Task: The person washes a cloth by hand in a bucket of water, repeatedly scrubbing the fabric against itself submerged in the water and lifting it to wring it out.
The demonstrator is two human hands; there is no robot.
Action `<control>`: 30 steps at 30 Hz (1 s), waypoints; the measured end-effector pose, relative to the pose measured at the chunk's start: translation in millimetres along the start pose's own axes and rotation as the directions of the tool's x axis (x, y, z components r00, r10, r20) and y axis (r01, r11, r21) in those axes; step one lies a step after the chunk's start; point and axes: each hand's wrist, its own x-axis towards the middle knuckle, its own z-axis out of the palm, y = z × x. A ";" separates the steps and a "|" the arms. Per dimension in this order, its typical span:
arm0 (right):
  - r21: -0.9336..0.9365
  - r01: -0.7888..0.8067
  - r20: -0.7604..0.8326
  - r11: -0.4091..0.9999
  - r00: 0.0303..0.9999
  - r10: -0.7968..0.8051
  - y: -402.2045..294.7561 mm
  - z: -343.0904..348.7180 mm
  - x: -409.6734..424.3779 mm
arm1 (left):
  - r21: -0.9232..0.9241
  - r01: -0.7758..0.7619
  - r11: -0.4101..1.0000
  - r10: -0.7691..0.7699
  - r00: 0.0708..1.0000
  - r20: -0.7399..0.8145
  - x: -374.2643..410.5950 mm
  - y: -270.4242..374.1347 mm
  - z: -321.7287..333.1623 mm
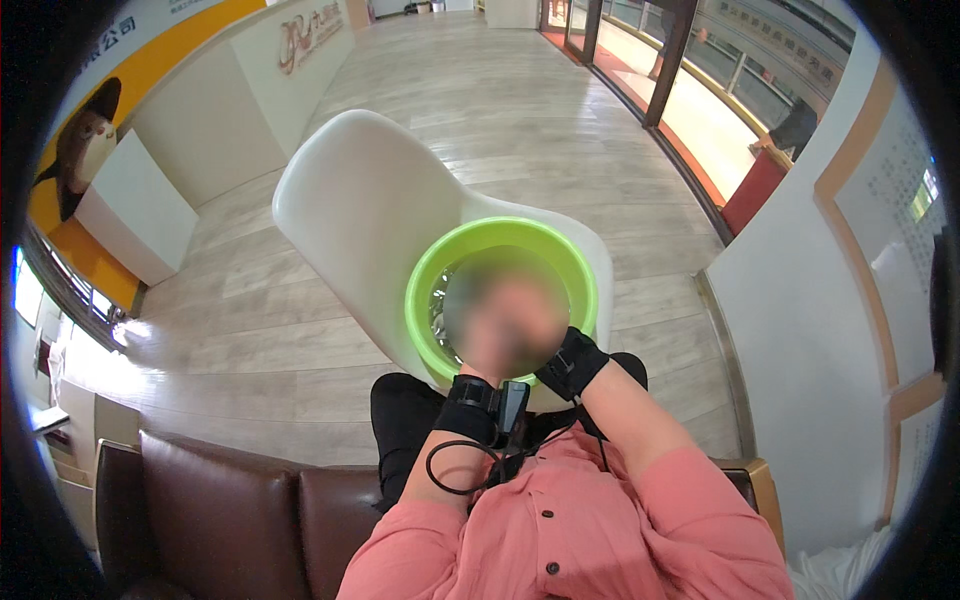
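Note:
A light green plastic basin (576, 262) rests on the seat of a white moulded chair (360, 187) before me. It holds what looks like water, with shiny glints along its left side. My left hand (487, 319) and my right hand (536, 311) are both inside the basin, close together. A round blur covers them, so their fingers and anything between them cannot be made out. Black bands wrap both wrists; a small dark device (513, 405) sits on the left one, with a black cable looping below it.
I sit on a brown leather sofa (217, 517). A white wall panel (780, 300) stands at the right, near glass doors (622, 60). Beyond the glass, people are partly visible. At the left are a white box-shaped stand (142, 210) and a penguin-like figure (90, 142).

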 end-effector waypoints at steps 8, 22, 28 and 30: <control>-0.031 -0.008 0.111 0.999 0.994 0.012 -59.5 -17.2 -17.9 | -0.049 0.090 0.995 -0.092 0.994 -0.059 29.3 -7.0 -71.7; 0.261 -0.179 0.296 0.949 0.950 0.098 26.7 31.9 -6.4 | 0.096 0.130 0.987 -0.128 0.992 -0.018 3.1 10.4 -31.8; 0.235 0.214 0.271 0.948 0.922 -0.275 20.9 39.2 -19.1 | 0.133 0.173 0.976 -0.172 0.985 -0.019 9.1 12.2 -18.5; 0.196 0.366 0.199 0.910 0.893 -0.403 15.9 37.5 -17.1 | 0.134 0.198 0.971 -0.204 0.978 0.036 30.2 8.4 -48.1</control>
